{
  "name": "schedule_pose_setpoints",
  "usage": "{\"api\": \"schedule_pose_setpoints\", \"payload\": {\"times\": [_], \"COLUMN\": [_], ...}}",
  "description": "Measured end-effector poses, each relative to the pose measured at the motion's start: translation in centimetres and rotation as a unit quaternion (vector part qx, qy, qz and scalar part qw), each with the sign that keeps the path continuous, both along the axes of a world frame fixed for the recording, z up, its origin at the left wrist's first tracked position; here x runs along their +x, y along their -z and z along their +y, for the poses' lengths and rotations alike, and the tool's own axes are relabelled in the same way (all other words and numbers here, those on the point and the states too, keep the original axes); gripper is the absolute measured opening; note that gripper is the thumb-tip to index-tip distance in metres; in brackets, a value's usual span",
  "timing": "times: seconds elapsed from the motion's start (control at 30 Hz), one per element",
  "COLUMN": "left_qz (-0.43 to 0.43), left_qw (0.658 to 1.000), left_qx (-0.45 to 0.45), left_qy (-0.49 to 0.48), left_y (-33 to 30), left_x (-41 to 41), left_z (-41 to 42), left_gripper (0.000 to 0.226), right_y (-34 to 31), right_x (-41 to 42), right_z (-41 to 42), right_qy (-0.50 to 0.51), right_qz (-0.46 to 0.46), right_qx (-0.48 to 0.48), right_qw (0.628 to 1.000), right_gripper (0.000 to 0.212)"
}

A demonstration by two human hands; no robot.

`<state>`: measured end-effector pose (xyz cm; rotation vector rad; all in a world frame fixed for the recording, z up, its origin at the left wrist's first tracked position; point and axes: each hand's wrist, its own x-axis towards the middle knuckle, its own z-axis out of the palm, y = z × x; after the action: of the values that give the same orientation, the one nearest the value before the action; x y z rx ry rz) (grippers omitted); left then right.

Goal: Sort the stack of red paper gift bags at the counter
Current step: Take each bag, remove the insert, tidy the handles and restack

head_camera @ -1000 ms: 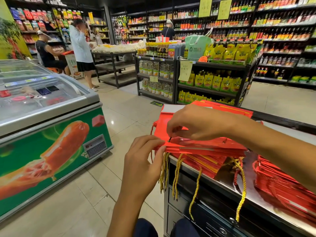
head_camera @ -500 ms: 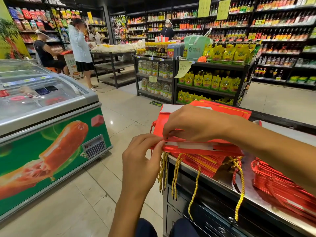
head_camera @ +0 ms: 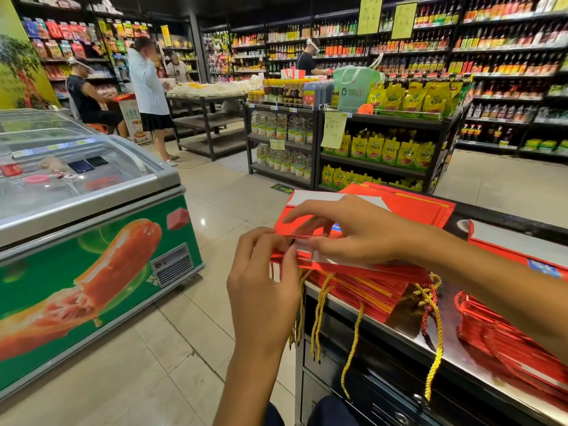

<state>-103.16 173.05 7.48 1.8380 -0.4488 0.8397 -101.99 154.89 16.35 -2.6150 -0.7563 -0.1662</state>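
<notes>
Shop interior seen from a metal counter (head_camera: pixel 455 352) with a polished steel top and dark drawer fronts below its near edge. Pale floor tiles (head_camera: pixel 190 339) run between the counter and a chest freezer (head_camera: pixel 92 229) at left, whose glass lid shows packaged goods inside and whose green side panel carries a sausage picture. Beyond, dark shelving units (head_camera: pixel 384 142) hold yellow pouches and clear bottles; wall shelves (head_camera: pixel 507 56) at the back are filled with bottled goods. Three people stand or sit near the left-hand shelves, another at the back.

At the counter's left end lies the stack of red paper gift bags (head_camera: pixel 362 284), flat, overhanging the left edge, with yellow cord handles (head_camera: pixel 353 342) hanging down over the drawer fronts. A second pile of red bags (head_camera: pixel 507 336) with red cord handles rests near the counter's right end.

The top bag (head_camera: pixel 408 207) of the stack is tilted up at its left edge. The left hand (head_camera: pixel 264 290), fingers curled, pinches that bag's white-lined edge between thumb and fingertips. The right hand (head_camera: pixel 356 232) reaches over the bag, fingers bent and slightly spread, its thumb and fingertips pinching the same edge just beside the left hand.
</notes>
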Motion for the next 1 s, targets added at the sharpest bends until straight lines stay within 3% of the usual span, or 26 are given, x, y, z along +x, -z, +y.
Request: {"api": "schedule_pose_setpoints", "payload": {"times": [0.27,0.53,0.67,0.83,0.93,1.0], "left_qz": [0.089,0.116,0.115,0.102,0.107,0.121], "left_qw": [0.992,0.993,0.993,0.993,0.990,0.981], "left_qx": [0.069,0.000,-0.012,-0.032,-0.050,-0.117], "left_qy": [-0.061,-0.017,0.017,0.057,0.073,0.096], "left_y": [-1.3,-1.3,-1.0,-0.6,-0.1,0.1], "left_x": [0.3,0.7,0.5,0.8,0.6,0.5], "left_z": [-0.6,-0.4,0.2,1.4,2.0,2.2], "left_gripper": [0.013,0.010,0.011,0.019,0.023,0.010], "right_y": [0.6,0.8,0.9,0.0,0.7,1.5], "right_x": [0.2,0.5,0.6,1.1,1.7,2.0], "right_z": [0.4,0.1,0.4,-0.7,-1.8,-2.1], "right_qy": [-0.014,-0.001,-0.004,0.013,0.033,0.039], "right_qz": [-0.062,-0.106,-0.077,0.043,0.045,0.037], "right_qx": [-0.016,-0.046,-0.021,0.049,0.053,0.070], "right_qw": [0.998,0.993,0.997,0.998,0.997,0.996], "right_gripper": [0.043,0.049,0.053,0.019,0.015,0.012]}}
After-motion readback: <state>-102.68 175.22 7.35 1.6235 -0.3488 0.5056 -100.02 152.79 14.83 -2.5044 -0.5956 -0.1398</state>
